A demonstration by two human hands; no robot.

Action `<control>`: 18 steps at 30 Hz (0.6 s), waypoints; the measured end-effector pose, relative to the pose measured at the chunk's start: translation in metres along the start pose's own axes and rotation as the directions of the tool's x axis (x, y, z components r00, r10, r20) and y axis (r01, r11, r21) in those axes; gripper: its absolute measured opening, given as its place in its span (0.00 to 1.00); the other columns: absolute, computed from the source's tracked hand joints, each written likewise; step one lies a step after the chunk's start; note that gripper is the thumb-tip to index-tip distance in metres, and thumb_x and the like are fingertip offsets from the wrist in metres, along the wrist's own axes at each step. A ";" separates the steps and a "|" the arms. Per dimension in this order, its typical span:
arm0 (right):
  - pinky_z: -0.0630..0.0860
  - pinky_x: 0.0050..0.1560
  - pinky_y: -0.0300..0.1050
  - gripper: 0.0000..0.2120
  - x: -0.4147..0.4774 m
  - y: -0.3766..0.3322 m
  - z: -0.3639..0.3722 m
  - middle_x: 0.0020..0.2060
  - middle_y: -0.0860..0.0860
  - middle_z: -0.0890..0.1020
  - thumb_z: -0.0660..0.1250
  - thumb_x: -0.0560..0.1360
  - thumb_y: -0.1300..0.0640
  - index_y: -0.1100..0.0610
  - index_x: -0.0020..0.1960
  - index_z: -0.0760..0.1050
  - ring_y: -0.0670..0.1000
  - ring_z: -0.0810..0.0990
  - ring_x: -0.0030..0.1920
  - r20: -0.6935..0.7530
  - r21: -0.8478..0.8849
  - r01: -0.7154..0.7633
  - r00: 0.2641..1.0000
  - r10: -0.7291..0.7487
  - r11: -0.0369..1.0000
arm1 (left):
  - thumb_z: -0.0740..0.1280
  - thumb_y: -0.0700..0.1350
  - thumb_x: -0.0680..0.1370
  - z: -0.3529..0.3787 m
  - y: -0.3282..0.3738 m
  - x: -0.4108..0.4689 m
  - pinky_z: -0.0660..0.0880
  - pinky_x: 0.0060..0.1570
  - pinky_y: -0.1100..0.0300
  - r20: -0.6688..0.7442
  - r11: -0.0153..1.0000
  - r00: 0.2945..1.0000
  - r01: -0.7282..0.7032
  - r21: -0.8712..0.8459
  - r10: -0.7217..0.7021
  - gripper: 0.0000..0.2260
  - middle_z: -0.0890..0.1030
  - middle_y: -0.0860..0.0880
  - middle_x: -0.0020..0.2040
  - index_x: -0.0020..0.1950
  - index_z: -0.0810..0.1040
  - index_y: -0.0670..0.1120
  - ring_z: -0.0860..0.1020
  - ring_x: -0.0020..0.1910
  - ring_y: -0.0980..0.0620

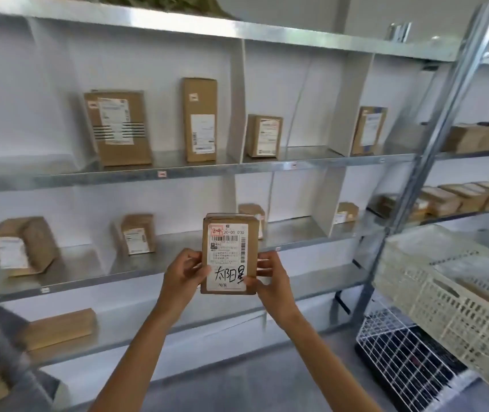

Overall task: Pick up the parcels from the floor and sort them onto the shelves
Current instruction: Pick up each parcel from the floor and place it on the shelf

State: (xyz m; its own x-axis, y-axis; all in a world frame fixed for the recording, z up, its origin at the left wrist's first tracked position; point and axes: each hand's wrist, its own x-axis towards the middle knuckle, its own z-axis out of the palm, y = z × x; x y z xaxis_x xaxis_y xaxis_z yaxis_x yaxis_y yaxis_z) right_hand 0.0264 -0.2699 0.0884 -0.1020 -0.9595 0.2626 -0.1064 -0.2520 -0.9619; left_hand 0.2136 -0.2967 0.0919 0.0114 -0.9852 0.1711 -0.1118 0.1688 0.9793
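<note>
I hold a small brown cardboard parcel [230, 251] upright in front of me, its white shipping label with barcodes and black handwriting facing the camera. My left hand [185, 270] grips its left edge and my right hand [268, 270] grips its right edge, thumbs on the label side. The parcel is held in the air in front of the middle metal shelf [177, 263], not touching it.
Metal shelving [160, 173] fills the wall, with white dividers and several upright brown parcels such as the tall parcel [200, 118]. A cream plastic crate [451, 292] sits at the right over a white wire basket [400, 358]. More boxes lie on the right rack [460, 200].
</note>
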 end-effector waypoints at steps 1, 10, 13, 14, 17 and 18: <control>0.81 0.35 0.39 0.18 -0.003 0.004 -0.030 0.50 0.53 0.80 0.70 0.70 0.70 0.53 0.50 0.69 0.47 0.80 0.49 -0.046 -0.013 -0.017 0.999 0.016 1.000 | 0.68 0.37 0.75 0.031 -0.001 0.003 0.80 0.51 0.47 0.044 1.000 0.999 -0.004 0.020 0.003 0.05 0.83 0.47 0.52 0.48 0.73 0.43 0.81 0.52 0.47; 0.81 0.39 0.41 0.17 -0.022 0.045 -0.200 0.51 0.55 0.80 0.67 0.70 0.74 0.60 0.54 0.69 0.54 0.80 0.51 -0.341 -0.081 -0.115 0.937 0.081 0.990 | 0.68 0.38 0.75 0.226 -0.007 0.016 0.81 0.40 0.62 0.294 0.997 0.955 -0.042 0.058 0.023 0.04 0.83 0.52 0.49 0.47 0.73 0.43 0.82 0.46 0.56; 0.81 0.36 0.40 0.17 -0.014 0.058 -0.231 0.50 0.55 0.79 0.67 0.70 0.74 0.57 0.50 0.69 0.52 0.79 0.50 -0.408 -0.056 -0.148 0.906 0.113 0.987 | 0.68 0.38 0.75 0.268 -0.014 0.034 0.80 0.38 0.63 0.341 0.997 0.940 -0.049 0.062 0.025 0.04 0.83 0.54 0.46 0.46 0.74 0.44 0.82 0.45 0.59; 0.80 0.35 0.39 0.17 -0.008 0.062 -0.242 0.50 0.54 0.78 0.67 0.70 0.74 0.57 0.50 0.69 0.51 0.79 0.50 -0.426 -0.045 -0.161 0.896 0.127 0.986 | 0.69 0.38 0.74 0.282 -0.017 0.042 0.80 0.36 0.65 0.353 0.997 0.935 -0.049 0.055 0.026 0.04 0.83 0.56 0.45 0.45 0.74 0.44 0.82 0.43 0.60; 0.78 0.33 0.33 0.17 0.016 0.079 -0.276 0.47 0.51 0.78 0.68 0.69 0.74 0.58 0.50 0.68 0.46 0.78 0.47 -0.468 -0.062 -0.214 0.869 0.161 0.975 | 0.69 0.38 0.74 0.328 -0.027 0.068 0.77 0.32 0.69 0.385 0.997 0.922 -0.057 0.057 0.030 0.06 0.82 0.62 0.41 0.44 0.75 0.47 0.81 0.41 0.66; 0.77 0.32 0.31 0.17 0.027 0.086 -0.289 0.46 0.50 0.78 0.68 0.69 0.75 0.59 0.51 0.68 0.44 0.78 0.45 -0.480 -0.073 -0.230 0.861 0.168 0.970 | 0.69 0.38 0.73 0.344 -0.030 0.078 0.77 0.33 0.69 0.395 0.996 0.918 -0.060 0.062 0.031 0.06 0.82 0.63 0.41 0.44 0.76 0.48 0.81 0.42 0.65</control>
State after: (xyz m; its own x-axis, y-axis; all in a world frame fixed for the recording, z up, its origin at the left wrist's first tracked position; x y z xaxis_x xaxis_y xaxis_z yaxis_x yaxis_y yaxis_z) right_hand -0.2713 -0.2809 0.0346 -0.5800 -0.8083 0.1016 -0.1525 -0.0148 -0.9882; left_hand -0.1240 -0.3887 0.0385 -0.3852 -0.9114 0.1449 -0.1733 0.2257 0.9586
